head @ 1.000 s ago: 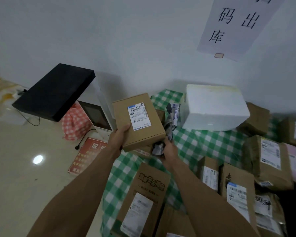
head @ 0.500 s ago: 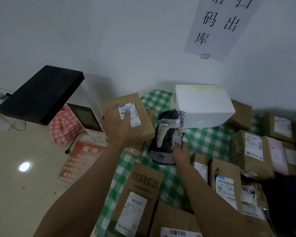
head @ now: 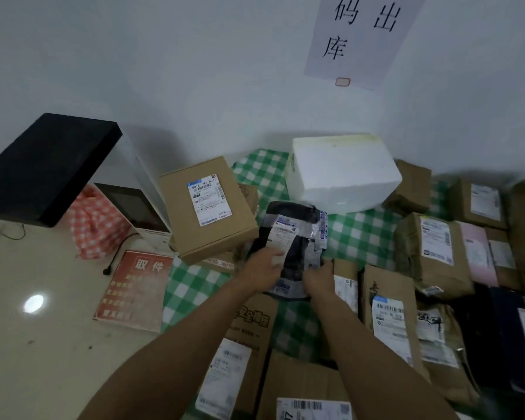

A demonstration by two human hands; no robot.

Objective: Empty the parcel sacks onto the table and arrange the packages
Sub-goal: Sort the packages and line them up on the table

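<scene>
Watching from my remote station, I saw both hands on the black mailer bag (head: 297, 256), which lay tilted on the green checked table (head: 361, 234), between the labelled cardboard box (head: 208, 207) and the brown paper parcels (head: 431, 253) to the right. The left hand (head: 262, 268) had its fingers curled over the bag's left edge, touching its white label. The right hand (head: 317, 275) gripped the bag's lower right edge. The cardboard box sat askew on top of another parcel at the table's left edge, with neither hand on it. A white foam box (head: 343, 171) stood just behind the bag, near the wall. More labelled parcels lay closer to me, partly under the forearms.
</scene>
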